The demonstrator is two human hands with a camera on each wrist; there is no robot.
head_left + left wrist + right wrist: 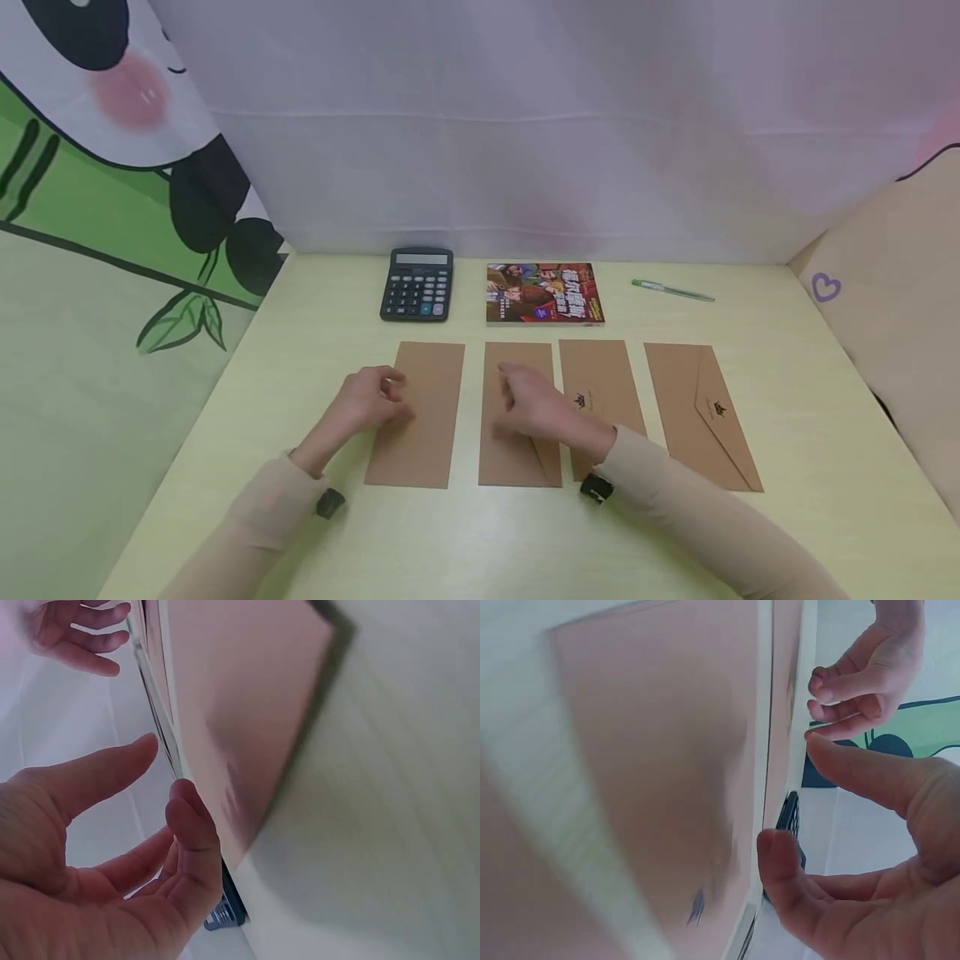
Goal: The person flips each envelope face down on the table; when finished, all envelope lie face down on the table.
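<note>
My left hand [372, 398] hovers over the left edge of the leftmost brown envelope [427, 425], which shows a plain face. In the left wrist view a gap parts its thumb from the loosely bent fingers [196, 832], and nothing lies between them. My right hand [534, 404] is above the second envelope [517, 467], whose flap line shows at the lower right. Thumb and fingers [784, 870] stand apart there too, holding nothing. Beside it lies a third envelope [611, 367] with a small dark print, partly covered by the right wrist and sleeve.
Farther right lies another envelope [701, 417], flap and crown print facing up. Along the back of the table [480, 550] are a black calculator [417, 285], a colourful book [544, 293] and a green pen [672, 290]. A white curtain [525, 150] hangs behind them.
</note>
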